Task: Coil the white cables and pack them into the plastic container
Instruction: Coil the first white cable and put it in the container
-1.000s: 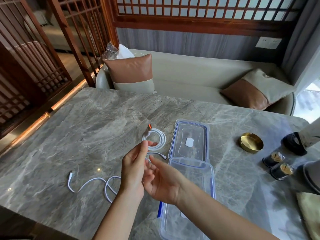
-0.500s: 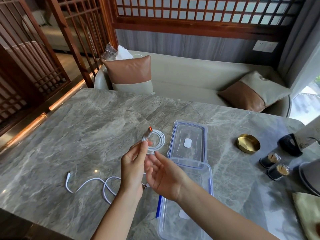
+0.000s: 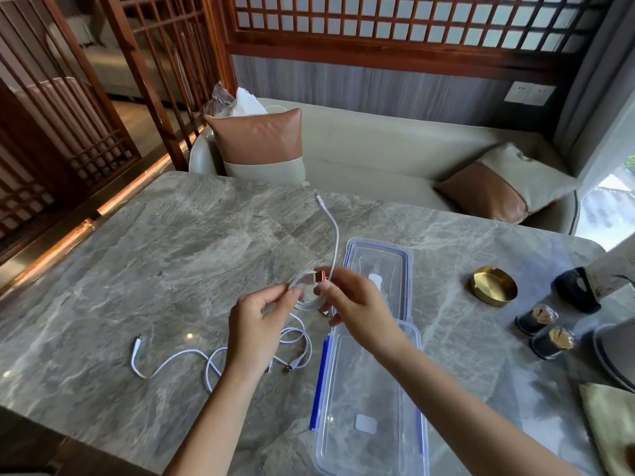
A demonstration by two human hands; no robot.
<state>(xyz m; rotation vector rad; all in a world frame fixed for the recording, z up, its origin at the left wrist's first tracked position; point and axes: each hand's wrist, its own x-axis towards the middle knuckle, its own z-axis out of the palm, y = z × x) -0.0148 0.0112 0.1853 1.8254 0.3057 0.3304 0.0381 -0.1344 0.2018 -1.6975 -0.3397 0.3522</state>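
Observation:
Both hands hold one coiled white cable [image 3: 335,235] above the table. My left hand [image 3: 263,324] pinches the left side of the coil. My right hand [image 3: 357,304] grips the coil's right side by the orange-tipped plug, and the cable's free end sticks up and away. A second white cable [image 3: 171,364] lies loose on the marble to the left, partly hidden under my left wrist. The clear plastic container [image 3: 371,407] with blue clips stands open below my right forearm. Its lid [image 3: 378,266] lies just beyond it.
A gold dish [image 3: 493,285], two small dark jars [image 3: 536,319] and a black object [image 3: 577,290] stand at the right of the marble table [image 3: 154,262]. A yellow cloth [image 3: 611,424] lies at the right edge. A sofa with cushions is behind.
My right hand has closed on the coil's right side. The coil is now held between both hands, and the cable's free end has swung up beyond it.

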